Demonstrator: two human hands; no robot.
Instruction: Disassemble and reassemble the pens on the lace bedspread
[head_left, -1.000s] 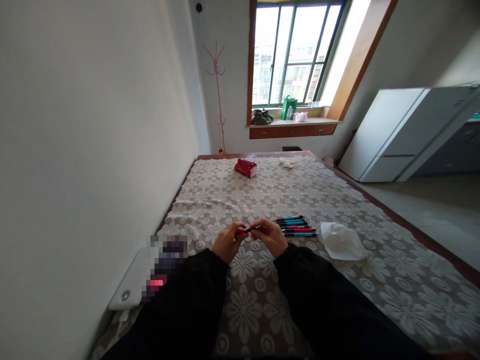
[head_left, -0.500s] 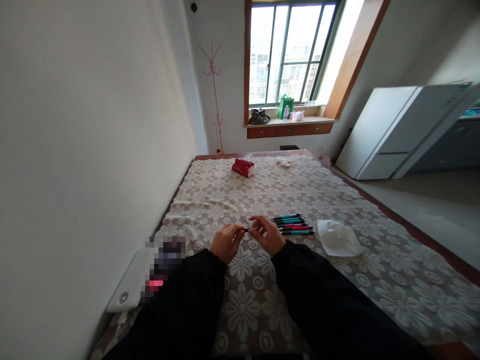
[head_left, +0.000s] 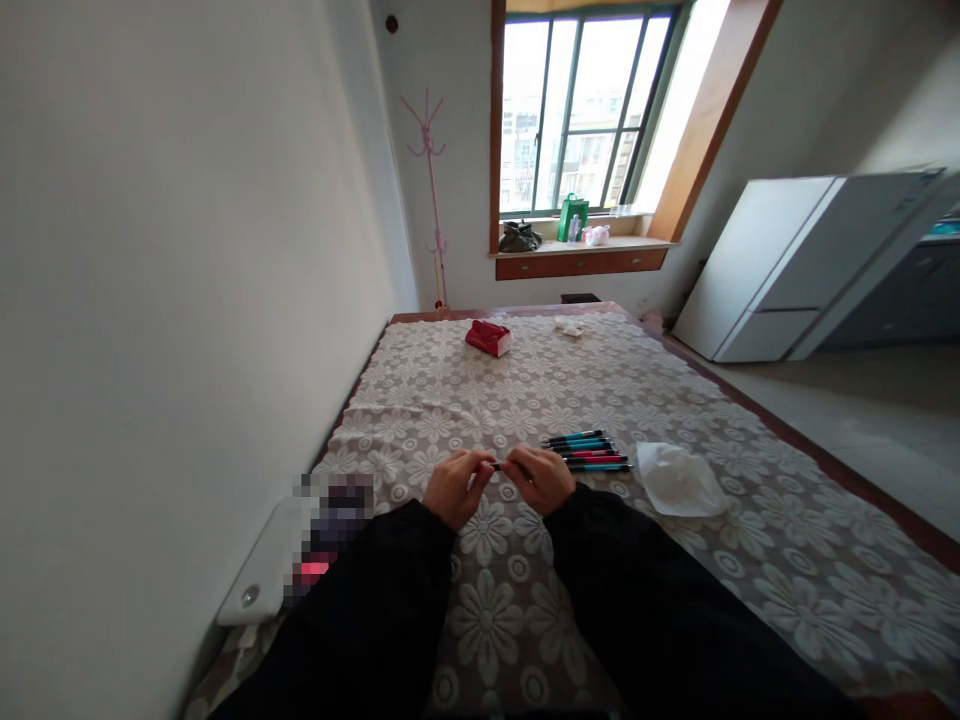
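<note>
My left hand (head_left: 456,487) is closed, thumb and fingers pinching one end of a thin dark pen (head_left: 496,466). Most of the pen is hidden by the fingers, so I cannot tell whether it is whole. On its other end my right hand (head_left: 538,478) is closed too, its fingers curled together. Just beyond the right hand several pens (head_left: 592,448) lie side by side on the flowered tablecloth (head_left: 487,620), with black, blue and red barrels. A crumpled white sheet (head_left: 680,480), perhaps a thin bag, lies right of them.
A red tissue pack (head_left: 487,338) and a small pale item (head_left: 570,328) lie toward the table's far end. At the left edge, by the wall, are a white object (head_left: 259,570) and a blurred-out patch (head_left: 334,525). A white refrigerator (head_left: 780,265) stands beyond on the right.
My right hand's fingers, raised and partly spread before, have curled down and closed around their end of the pen. My left hand keeps its pinch almost unmoved.
</note>
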